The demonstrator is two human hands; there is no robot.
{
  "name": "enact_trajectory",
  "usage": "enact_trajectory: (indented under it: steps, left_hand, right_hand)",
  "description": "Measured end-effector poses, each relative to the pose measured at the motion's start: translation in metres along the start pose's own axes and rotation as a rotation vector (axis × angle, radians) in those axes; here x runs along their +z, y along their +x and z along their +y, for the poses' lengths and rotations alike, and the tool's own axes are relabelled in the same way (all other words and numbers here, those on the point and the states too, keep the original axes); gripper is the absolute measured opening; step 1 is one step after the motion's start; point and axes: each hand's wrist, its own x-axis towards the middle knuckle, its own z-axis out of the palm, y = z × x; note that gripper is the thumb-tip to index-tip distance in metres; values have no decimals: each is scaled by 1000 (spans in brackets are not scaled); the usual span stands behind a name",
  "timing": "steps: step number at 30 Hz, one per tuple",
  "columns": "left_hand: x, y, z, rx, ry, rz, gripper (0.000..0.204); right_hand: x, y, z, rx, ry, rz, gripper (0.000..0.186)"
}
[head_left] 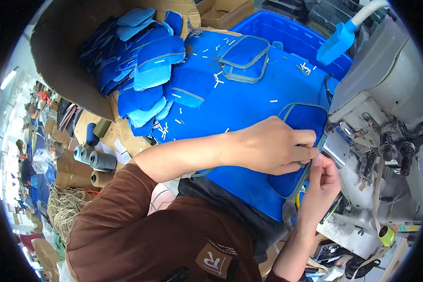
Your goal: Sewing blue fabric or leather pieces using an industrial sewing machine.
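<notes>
A blue mesh fabric piece (305, 120) with grey-green edge binding lies at the right side of the blue work surface, beside the sewing machine (362, 127). My left hand (275, 145) reaches across it, fingers pinched on its bound right edge. From below, my right hand (322, 181) meets it at that same edge, thumb and fingers closed together. The fingertips of both hands almost touch, and what lies exactly between them is too small to make out. My left hand covers the middle of the piece.
Blue fabric pieces (160, 51) are heaped at the far left against a cardboard box (70, 56). Bound blue pieces (244, 51) lie farther back, with white scraps scattered around. A blue bin (286, 28) stands behind. Thread cones (102, 160) and coiled cord (66, 207) are at left.
</notes>
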Motion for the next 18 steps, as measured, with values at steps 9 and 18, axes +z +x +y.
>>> enact_trajectory:
  steps: [9, 18]
  left_hand:
    - [-3, 0, 7, 22, 130, -15, 41]
    - [-1, 7, 3, 8, 109, 14, 35]
  right_hand:
    - [7, -17, 11, -4, 175, 7, 15]
    - [13, -10, 5, 9, 239, 28, 14]
